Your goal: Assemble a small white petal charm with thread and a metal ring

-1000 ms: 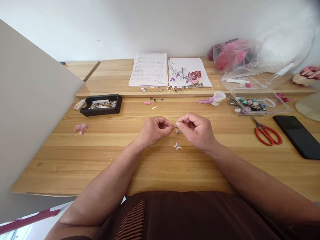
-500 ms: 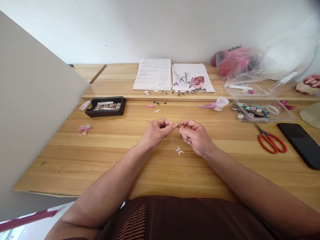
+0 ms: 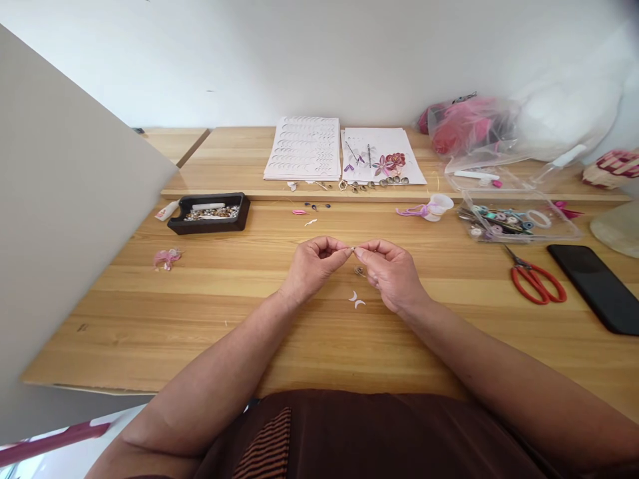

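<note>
My left hand (image 3: 315, 267) and my right hand (image 3: 392, 271) meet above the middle of the wooden table (image 3: 200, 332). Thumb and forefinger of each are pinched at a tiny piece between them, too small to name. A small dark round piece with thin wire (image 3: 359, 271) shows just under the fingers of my right hand. Two white crescent-shaped pieces (image 3: 356, 300) lie on the wood just below the hands. Beyond the hands are a pink oval piece (image 3: 298, 212) and a white wavy strip (image 3: 310, 222).
At the left stands a black tray (image 3: 208, 214) of beads. Paper sheets (image 3: 302, 148) lie on the raised shelf. Rightward are a white cup (image 3: 440, 207), a clear box (image 3: 519, 219) of spools, red-handled scissors (image 3: 538, 283) and a black phone (image 3: 599, 286).
The fingertips of my right hand have moved closer to those of my left and now cover more of the small piece. The view has shifted slightly.
</note>
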### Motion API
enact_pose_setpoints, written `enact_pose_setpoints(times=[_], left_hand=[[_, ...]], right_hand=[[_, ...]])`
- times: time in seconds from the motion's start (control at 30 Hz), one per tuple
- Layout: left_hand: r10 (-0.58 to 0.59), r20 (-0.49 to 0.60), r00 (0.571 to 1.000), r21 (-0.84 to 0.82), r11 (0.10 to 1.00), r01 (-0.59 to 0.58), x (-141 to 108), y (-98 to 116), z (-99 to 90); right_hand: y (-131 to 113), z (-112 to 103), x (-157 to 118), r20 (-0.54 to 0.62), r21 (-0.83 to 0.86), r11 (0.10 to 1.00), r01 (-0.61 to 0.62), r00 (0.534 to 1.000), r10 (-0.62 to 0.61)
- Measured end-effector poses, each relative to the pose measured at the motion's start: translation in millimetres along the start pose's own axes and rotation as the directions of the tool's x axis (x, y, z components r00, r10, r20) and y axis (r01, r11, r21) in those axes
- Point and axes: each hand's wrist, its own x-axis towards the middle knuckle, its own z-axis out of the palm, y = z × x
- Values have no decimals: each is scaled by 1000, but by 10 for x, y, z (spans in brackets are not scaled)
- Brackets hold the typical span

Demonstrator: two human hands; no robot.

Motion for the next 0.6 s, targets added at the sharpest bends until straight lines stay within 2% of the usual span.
enact_pose_setpoints(times=[0.17, 0.6], left_hand=[[21, 10, 1000, -50, 999, -20, -17, 20, 12], [39, -34, 999, 28, 999, -38, -43, 36, 34]], right_hand=[[-35, 32, -17, -36, 75, 997, -29, 999, 32], [-14, 42, -20, -47, 111, 992, -58, 997, 63]])
